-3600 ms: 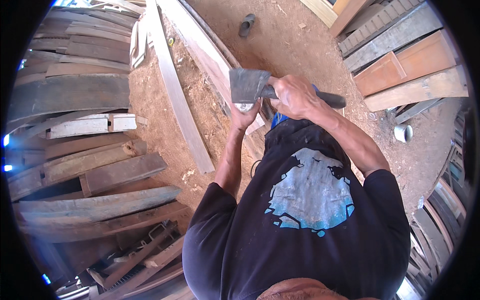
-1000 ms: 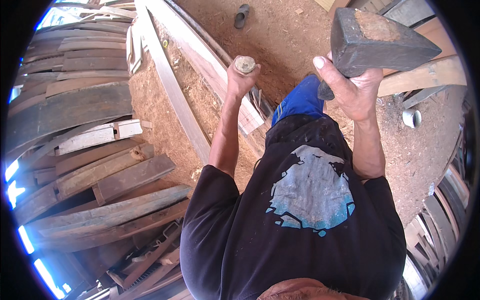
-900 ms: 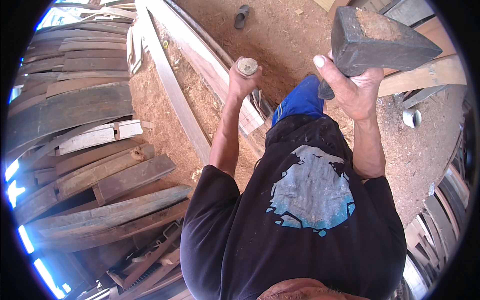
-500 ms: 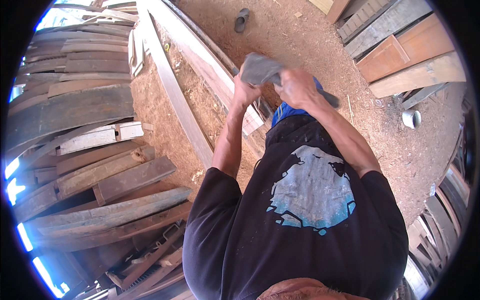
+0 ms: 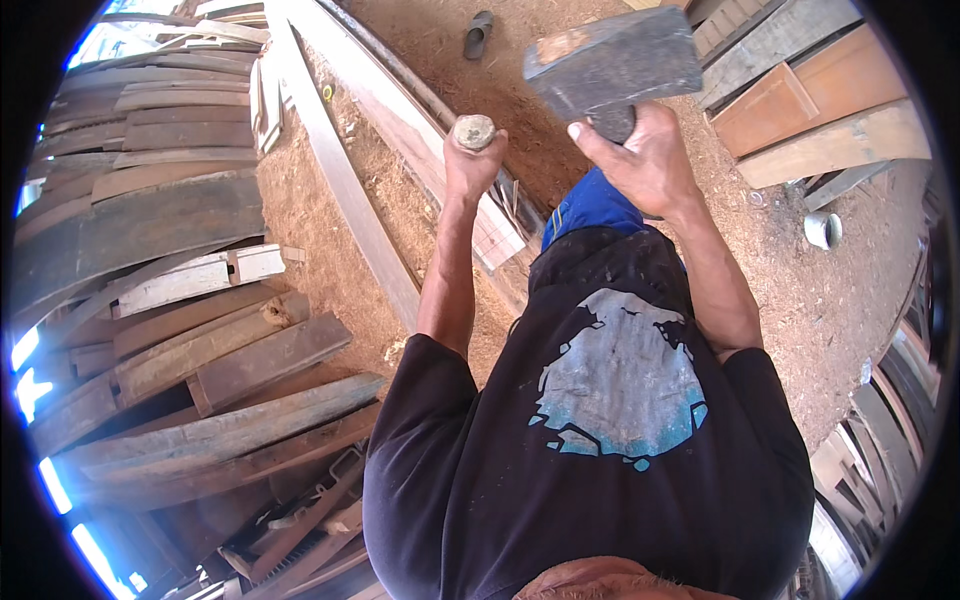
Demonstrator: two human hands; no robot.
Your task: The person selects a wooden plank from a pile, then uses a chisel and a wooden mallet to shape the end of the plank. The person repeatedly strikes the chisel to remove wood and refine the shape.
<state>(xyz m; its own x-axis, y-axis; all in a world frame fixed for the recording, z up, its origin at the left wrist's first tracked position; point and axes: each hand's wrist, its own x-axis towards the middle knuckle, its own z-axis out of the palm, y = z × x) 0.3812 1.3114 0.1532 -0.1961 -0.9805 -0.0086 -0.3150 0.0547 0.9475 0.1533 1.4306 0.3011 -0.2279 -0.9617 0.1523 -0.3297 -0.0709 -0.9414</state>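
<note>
The right hand (image 5: 645,160), clenched around a heavy hammer (image 5: 610,60), holds it raised above the chisel (image 5: 475,130) gripped upright in the left hand (image 5: 472,165), the blow seemingly not yet struck on the plank (image 5: 420,120) beneath them.

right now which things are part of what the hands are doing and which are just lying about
In use:
left hand gripping chisel
right hand raising hammer
long plank under the chisel

Lying about:
stacked boards
sandal
small cup
</note>
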